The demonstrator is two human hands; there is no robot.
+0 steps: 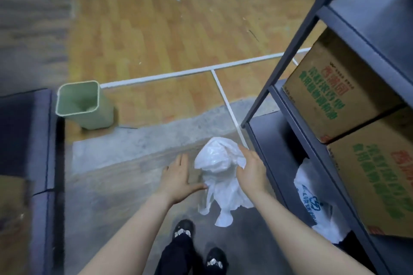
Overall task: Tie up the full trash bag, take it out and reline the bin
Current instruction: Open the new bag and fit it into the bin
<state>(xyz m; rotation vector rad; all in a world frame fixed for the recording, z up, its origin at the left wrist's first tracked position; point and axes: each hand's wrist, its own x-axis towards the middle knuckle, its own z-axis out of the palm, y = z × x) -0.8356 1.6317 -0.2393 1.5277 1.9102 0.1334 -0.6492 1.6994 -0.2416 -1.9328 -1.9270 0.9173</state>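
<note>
We hold fresh white bag [220,172] over floor beside shelf; right hand [251,171] pinches film, left hand [178,179] open, thumb touching edge. Light, limp, slippery: grip mouth hem. Bin [83,105] unlined, well apart.

A storeroom or stock area laid out on part of a sports-hall floor: the wooden floor [169,29] carries white court lines [192,71] and gives way to worn grey concrete. A dark metal shelving rack [290,56] along the right edge holds stacked, printed cardboard cartons [330,98]. A small green waste bin [83,105] stands on the floor beside a dark upholstered seat [26,131] at the left edge.
</note>
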